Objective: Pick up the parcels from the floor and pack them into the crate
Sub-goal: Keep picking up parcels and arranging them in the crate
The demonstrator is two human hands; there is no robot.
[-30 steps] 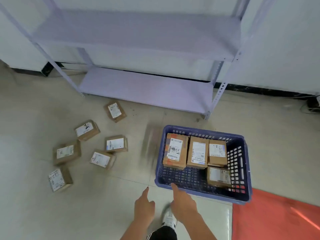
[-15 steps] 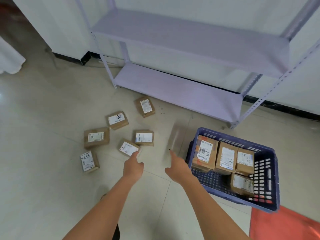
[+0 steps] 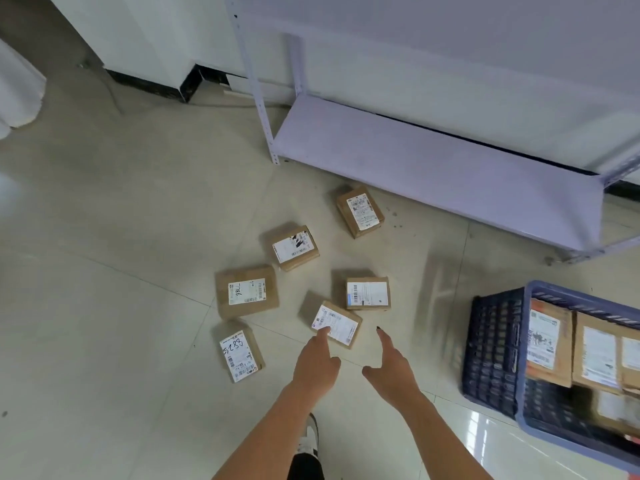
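Observation:
Several brown cardboard parcels with white labels lie scattered on the tiled floor. The nearest parcel [image 3: 337, 325] sits just beyond my left hand [image 3: 317, 367], whose fingertips overlap its near edge. My right hand [image 3: 391, 368] hovers to its right, fingers apart and holding nothing. Another parcel [image 3: 367, 293] lies right behind. Further parcels lie at the left [image 3: 246, 292], near left [image 3: 239, 355], middle [image 3: 293, 247] and back [image 3: 360, 211]. The blue slatted crate [image 3: 495, 351] stands at the right with several parcels inside [image 3: 547, 341].
A pale purple metal shelf rack [image 3: 433, 168] stands against the white wall behind the parcels, its lower shelf just above the floor. My shoe [image 3: 309, 436] shows below my arms. A red mat corner [image 3: 633, 475] peeks out at the bottom right.
My view has swung left and down, away from the crate. Both hands have moved from the crate's front edge out over the floor parcels, the left one arriving at the nearest parcel.

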